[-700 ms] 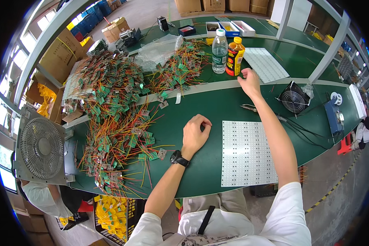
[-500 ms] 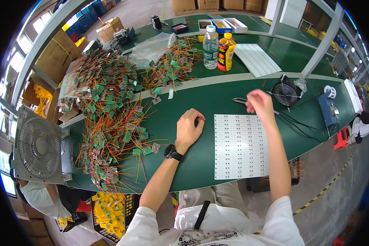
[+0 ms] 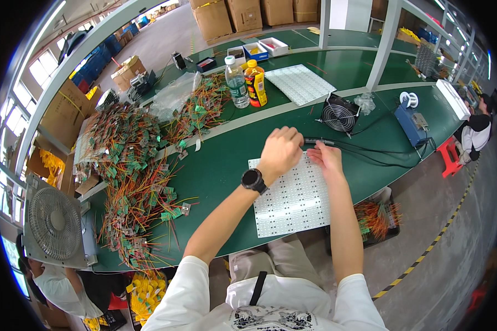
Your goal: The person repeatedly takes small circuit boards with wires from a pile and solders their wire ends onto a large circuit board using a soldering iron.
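White panel (image 3: 290, 204), hands (image 3: 281, 150) (image 3: 326, 156) at far edge, open tabletop (image 3: 221, 171) leftward

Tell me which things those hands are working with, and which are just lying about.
Seemingly in use:
dark cabled tool, at the left hand and right hand
white dotted panel, just below them

Seemingly just lying about:
white-capped clear bottle
yellow-capped bottle
crumpled clear plastic beside the black fan

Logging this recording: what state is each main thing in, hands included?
Left hand: fingers curled, anything held is hidden.
Right hand: fingers bent near black cables, hold unclear.
White board: lying flat, partly covered.
Clear bottle: upright, capped.
Yellow-capped bottle: upright, capped.
Wired circuit boards: heaped, tangled.
Small black fan: standing, running unclear.
Blue box: open.
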The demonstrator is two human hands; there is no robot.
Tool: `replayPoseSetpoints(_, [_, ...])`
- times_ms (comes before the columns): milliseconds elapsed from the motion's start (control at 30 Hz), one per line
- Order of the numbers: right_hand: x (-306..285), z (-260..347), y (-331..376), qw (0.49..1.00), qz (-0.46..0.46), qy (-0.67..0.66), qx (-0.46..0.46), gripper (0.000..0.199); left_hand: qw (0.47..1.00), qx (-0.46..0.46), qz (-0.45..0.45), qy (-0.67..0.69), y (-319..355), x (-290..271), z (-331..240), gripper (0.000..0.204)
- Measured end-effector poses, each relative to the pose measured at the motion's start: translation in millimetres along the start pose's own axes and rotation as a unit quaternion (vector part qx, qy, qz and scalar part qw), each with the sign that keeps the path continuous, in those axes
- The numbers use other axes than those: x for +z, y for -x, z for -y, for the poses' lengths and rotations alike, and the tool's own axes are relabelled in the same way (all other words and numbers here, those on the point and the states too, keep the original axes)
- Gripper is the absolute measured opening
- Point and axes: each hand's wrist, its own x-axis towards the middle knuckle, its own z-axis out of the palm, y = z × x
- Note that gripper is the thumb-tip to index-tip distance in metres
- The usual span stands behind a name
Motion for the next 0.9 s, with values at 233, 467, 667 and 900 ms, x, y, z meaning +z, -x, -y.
replayPoseSetpoints(233, [15,6,-35,0.979,-0.17,-0.07,0.092,0.024,0.983,-0.111,0.109,0.098,40,37,-64,0.008])
replayPoseSetpoints(467, [19,8,-18,0.984,-0.178,-0.023,0.024,0.025,0.8,-0.446,0.033,0.401,47,79,-60,0.027])
replayPoseSetpoints(667, [4,1,24,0.985,-0.133,-0.083,-0.069,0.031,0.571,-0.563,-0.12,0.586,16,85,-77,0.035])
replayPoseSetpoints(900, [0,5,68,0.975,-0.111,-0.127,-0.146,0.025,0.519,-0.526,-0.215,0.639,14,85,-107,0.025])
